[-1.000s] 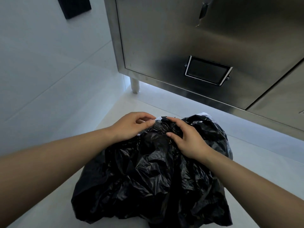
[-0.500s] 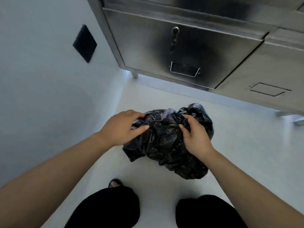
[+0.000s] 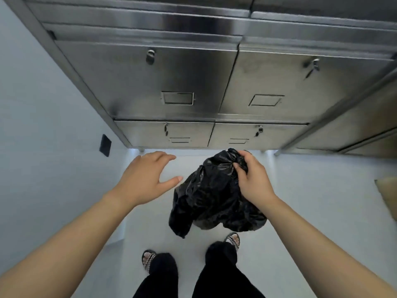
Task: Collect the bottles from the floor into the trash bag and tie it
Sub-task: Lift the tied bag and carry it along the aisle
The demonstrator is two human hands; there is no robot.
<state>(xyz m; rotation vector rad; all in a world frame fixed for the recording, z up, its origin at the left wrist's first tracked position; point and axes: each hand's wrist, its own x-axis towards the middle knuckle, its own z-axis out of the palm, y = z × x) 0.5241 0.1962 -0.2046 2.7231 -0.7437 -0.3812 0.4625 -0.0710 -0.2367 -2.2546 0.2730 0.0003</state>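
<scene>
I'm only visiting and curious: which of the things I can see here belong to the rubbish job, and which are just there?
Part of the job:
- crumpled black plastic trash bag
- right hand, gripping the bag's gathered top
- left hand, open, off the bag

Just there:
- stainless steel lockers
- black wall plate
- tan object at the right edge
- patterned sandals

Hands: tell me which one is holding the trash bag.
The right hand, clenched on the gathered top of the black trash bag. The left hand is spread open beside it, holding nothing.
</scene>
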